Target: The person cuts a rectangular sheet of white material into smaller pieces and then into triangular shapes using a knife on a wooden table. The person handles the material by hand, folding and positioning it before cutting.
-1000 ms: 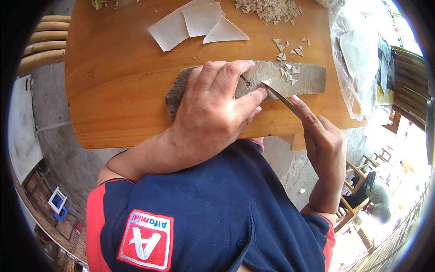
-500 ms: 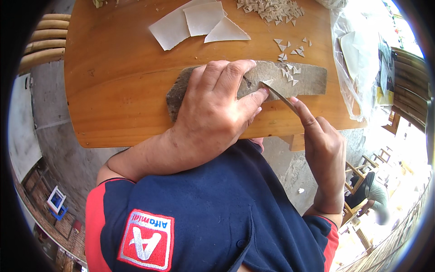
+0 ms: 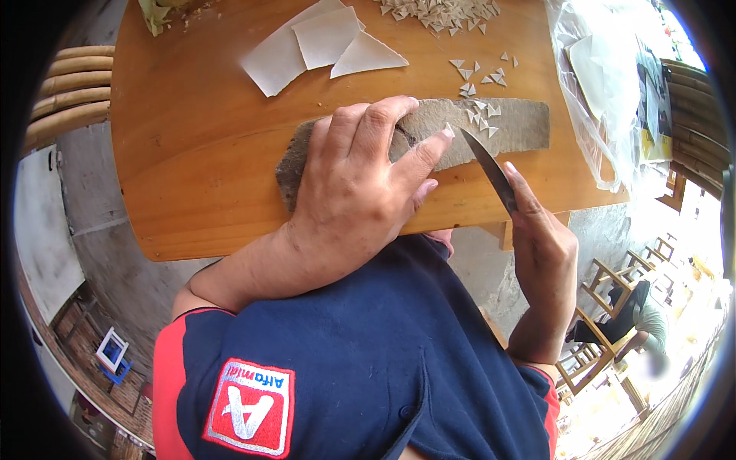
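A rough grey-brown board [image 3: 514, 126] lies along the near edge of the wooden table. My left hand [image 3: 360, 165] is bent over its left part and grips it, one fingertip pressed on its top. Something small and whitish shows at that fingertip; whether it is a nail or a chip, I cannot tell. My right hand [image 3: 540, 241] is closed around a knife [image 3: 491, 170] with a dark, narrow, curved blade. The knife's tip is over the board, just right of that fingertip. Several small pale triangular pieces [image 3: 481, 115] rest on the board beside the tip.
Beyond the board, more triangles [image 3: 479, 73] are scattered, with a larger pile [image 3: 441, 11] at the far edge. Thin pale sheets [image 3: 326, 38] overlap at the far left of the wooden table [image 3: 192, 153]. A clear plastic bag [image 3: 590, 100] hangs over the right side. Another person [image 3: 640, 322] bends among wooden frames.
The knife tip has lifted away from my left fingertip and its blade has turned more upright. A small triangle that was at the tip no longer shows there. The view has shifted slightly.
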The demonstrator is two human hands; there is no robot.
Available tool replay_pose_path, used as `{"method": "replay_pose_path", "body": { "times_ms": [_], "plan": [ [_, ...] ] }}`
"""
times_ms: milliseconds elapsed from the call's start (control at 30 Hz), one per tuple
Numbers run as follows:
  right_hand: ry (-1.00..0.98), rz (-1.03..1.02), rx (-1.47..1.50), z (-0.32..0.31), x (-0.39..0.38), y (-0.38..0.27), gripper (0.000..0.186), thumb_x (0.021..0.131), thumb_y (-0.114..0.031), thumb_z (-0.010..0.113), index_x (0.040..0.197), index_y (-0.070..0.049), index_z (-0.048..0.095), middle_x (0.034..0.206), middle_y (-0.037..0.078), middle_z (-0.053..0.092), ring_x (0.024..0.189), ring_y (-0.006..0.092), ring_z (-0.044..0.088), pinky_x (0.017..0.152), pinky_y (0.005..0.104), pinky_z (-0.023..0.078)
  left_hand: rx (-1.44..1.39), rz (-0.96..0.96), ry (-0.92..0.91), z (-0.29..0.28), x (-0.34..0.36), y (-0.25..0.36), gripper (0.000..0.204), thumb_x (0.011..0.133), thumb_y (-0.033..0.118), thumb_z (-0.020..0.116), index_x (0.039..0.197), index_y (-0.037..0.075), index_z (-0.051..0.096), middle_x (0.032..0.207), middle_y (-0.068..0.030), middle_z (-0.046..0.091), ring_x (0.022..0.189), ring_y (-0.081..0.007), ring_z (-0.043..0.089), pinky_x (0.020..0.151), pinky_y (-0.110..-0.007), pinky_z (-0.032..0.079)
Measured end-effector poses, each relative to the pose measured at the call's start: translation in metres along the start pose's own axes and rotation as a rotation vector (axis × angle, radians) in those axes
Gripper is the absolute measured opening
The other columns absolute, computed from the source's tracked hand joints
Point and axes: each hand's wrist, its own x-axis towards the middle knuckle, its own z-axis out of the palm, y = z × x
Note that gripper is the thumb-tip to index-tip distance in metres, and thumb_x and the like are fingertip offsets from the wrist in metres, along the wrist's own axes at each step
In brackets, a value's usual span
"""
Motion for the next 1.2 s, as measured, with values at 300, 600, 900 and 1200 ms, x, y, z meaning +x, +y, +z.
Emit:
{"method": "replay_pose_path", "body": {
  "times_ms": [300,600,900,1200],
  "plan": [
    [-0.175,-0.147,-0.288,-0.020,0.028,0.008,0.059,0.085,0.006,0.066,0.138,-0.021,0.067,0.064,0.008,0.049,0.056,0.0225,0.054,0.057,0.0384,0.048,0.015,0.032,0.047,0.003,-0.002,-0.002,0.046,0.077,0.019,0.081,0.122,0.019,0.073,0.133,-0.0112,0.056,0.112,-0.0287,0.051,0.092,-0.041,0.043],
    [-0.198,-0.325,-0.369,-0.030,0.049,0.024,0.079,0.072,0.003,0.068,0.141,-0.035,0.063,0.060,0.001,0.037,0.051,0.0169,0.048,0.049,0.0361,0.044,0.030,0.037,0.065,0.006,-0.002,-0.004,0.042,0.078,0.019,0.080,0.119,0.018,0.074,0.133,-0.0118,0.056,0.112,-0.0285,0.051,0.091,-0.041,0.044],
    [-0.235,-0.338,-0.445,-0.031,0.051,0.023,0.075,0.073,-0.002,0.069,0.140,-0.034,0.063,0.065,0.001,0.042,0.057,0.0176,0.052,0.053,0.0352,0.046,0.039,0.042,0.062,0.005,-0.001,-0.003,0.040,0.077,0.017,0.080,0.117,0.017,0.074,0.132,-0.0129,0.056,0.111,-0.0290,0.051,0.090,-0.041,0.044],
    [-0.160,-0.216,-0.248,-0.025,0.036,0.039,0.070,0.076,0.007,0.066,0.137,-0.028,0.067,0.059,0.003,0.040,0.051,0.0181,0.049,0.051,0.0374,0.045,-0.057,0.020,0.083,0.003,0.000,-0.005,0.040,0.075,0.013,0.080,0.115,0.015,0.075,0.129,-0.0127,0.060,0.107,-0.0290,0.055,0.088,-0.040,0.047]
  ]
}}
